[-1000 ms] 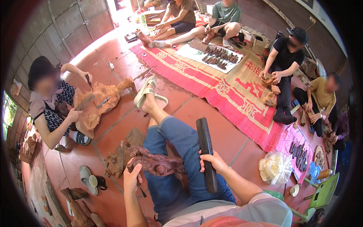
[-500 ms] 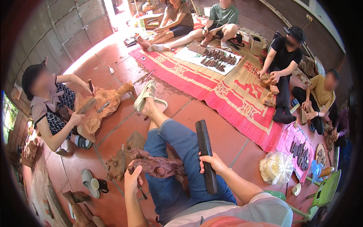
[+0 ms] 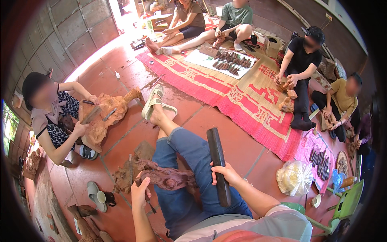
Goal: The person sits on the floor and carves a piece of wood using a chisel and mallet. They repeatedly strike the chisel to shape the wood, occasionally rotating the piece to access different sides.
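Observation:
A reddish-brown wood carving (image 3: pixel 172 178) lies across my thighs, its left end near some rough wood blocks. My left hand (image 3: pixel 140 194) is closed round a slim chisel (image 3: pixel 151 206), whose blade points down and toward me, beside the carving. In my right hand (image 3: pixel 227 174) is a long, dark, squared wooden mallet bar (image 3: pixel 217 151), gripped about its middle. It stands tilted over my right thigh, apart from the carving. Part of the chisel's handle is hidden by my left fingers.
At left a person works a large orange-brown carving (image 3: pixel 111 115). Grey slippers (image 3: pixel 96 193) and a dark cup (image 3: pixel 108 198) are on the tiles. A red mat (image 3: pixel 242 105) carries tools and other seated people. To my right are a plastic bag (image 3: pixel 294 179) and a green chair (image 3: pixel 350 203).
My hands, the chisel and the mallet bar have barely moved. The person at left has lowered their chisel from upright to nearly flat over the large carving.

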The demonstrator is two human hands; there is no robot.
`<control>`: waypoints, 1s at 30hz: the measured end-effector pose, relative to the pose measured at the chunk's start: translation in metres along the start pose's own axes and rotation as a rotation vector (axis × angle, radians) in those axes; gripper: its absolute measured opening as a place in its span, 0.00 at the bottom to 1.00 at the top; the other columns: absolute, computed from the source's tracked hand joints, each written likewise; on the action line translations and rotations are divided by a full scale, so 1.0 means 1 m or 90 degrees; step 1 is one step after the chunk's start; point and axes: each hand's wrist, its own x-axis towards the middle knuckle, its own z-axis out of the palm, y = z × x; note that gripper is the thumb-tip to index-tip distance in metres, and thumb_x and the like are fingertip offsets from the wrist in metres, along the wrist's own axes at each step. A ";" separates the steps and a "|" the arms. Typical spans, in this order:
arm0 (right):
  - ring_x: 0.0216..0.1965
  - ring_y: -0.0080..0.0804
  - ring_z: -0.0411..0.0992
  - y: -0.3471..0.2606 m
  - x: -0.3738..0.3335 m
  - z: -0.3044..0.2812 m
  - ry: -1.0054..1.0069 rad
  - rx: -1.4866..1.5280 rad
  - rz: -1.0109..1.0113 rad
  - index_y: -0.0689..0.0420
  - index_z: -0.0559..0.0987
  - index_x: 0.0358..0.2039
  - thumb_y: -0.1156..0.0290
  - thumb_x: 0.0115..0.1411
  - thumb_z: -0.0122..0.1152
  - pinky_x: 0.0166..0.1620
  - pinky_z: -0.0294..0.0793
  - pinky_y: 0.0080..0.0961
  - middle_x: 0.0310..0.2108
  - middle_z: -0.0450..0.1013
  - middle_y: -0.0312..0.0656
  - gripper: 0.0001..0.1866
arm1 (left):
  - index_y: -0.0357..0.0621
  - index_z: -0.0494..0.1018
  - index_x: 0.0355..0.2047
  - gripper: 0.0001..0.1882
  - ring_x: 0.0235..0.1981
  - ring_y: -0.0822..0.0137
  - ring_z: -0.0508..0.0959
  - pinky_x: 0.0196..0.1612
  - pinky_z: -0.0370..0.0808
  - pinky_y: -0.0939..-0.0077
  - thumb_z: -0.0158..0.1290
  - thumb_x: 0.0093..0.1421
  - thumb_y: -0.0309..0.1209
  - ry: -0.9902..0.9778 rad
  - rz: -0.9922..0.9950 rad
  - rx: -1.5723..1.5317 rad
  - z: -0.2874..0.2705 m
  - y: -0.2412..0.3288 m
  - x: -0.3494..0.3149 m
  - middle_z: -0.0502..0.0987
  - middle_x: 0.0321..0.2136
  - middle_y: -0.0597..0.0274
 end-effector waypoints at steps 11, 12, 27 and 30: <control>0.19 0.30 0.72 0.002 -0.004 0.003 0.005 0.000 0.003 0.62 0.65 0.48 0.72 0.57 0.58 0.25 0.76 0.30 0.20 0.70 0.41 0.20 | 0.35 0.66 0.56 0.28 0.11 0.78 0.65 0.13 0.62 0.84 0.57 0.58 0.36 -0.005 0.017 0.010 -0.002 -0.004 -0.001 0.72 0.31 0.65; 0.19 0.31 0.72 0.003 -0.005 0.005 0.011 -0.009 0.003 0.62 0.65 0.48 0.71 0.57 0.58 0.25 0.76 0.29 0.20 0.70 0.41 0.20 | 0.35 0.67 0.55 0.27 0.11 0.78 0.65 0.14 0.62 0.84 0.57 0.58 0.35 -0.002 0.013 0.001 -0.002 -0.008 -0.003 0.74 0.33 0.64; 0.19 0.27 0.71 -0.030 0.004 0.009 -0.051 -0.037 -0.015 0.60 0.64 0.45 0.74 0.56 0.59 0.24 0.77 0.28 0.23 0.69 0.39 0.18 | 0.39 0.68 0.54 0.24 0.11 0.79 0.66 0.13 0.62 0.84 0.56 0.59 0.34 -0.037 0.034 -0.013 0.008 0.006 0.004 0.74 0.32 0.62; 0.21 0.25 0.71 -0.060 0.016 0.017 0.010 -0.031 -0.107 0.59 0.63 0.46 0.77 0.53 0.63 0.25 0.79 0.24 0.26 0.69 0.39 0.22 | 0.38 0.68 0.54 0.23 0.11 0.77 0.66 0.13 0.61 0.83 0.56 0.59 0.33 -0.043 0.037 0.004 0.001 -0.003 0.002 0.77 0.37 0.57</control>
